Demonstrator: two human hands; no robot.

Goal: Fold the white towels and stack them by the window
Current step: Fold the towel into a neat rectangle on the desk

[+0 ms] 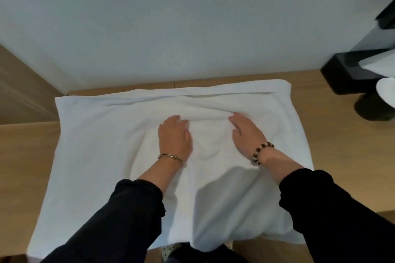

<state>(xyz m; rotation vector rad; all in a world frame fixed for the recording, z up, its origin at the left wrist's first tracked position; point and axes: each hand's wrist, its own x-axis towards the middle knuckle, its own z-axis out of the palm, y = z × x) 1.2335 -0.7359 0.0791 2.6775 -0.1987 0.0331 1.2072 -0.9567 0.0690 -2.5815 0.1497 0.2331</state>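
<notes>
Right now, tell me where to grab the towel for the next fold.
Probably its two far corners, pinched from the left and right sides: the towel lies spread flat with both corners exposed on the table, while the left hand and right hand rest on its rumpled middle.

sleeves (136,215): black | left wrist: metal bangle (170,157) | right wrist: beaded bracelet (262,151)
</notes>
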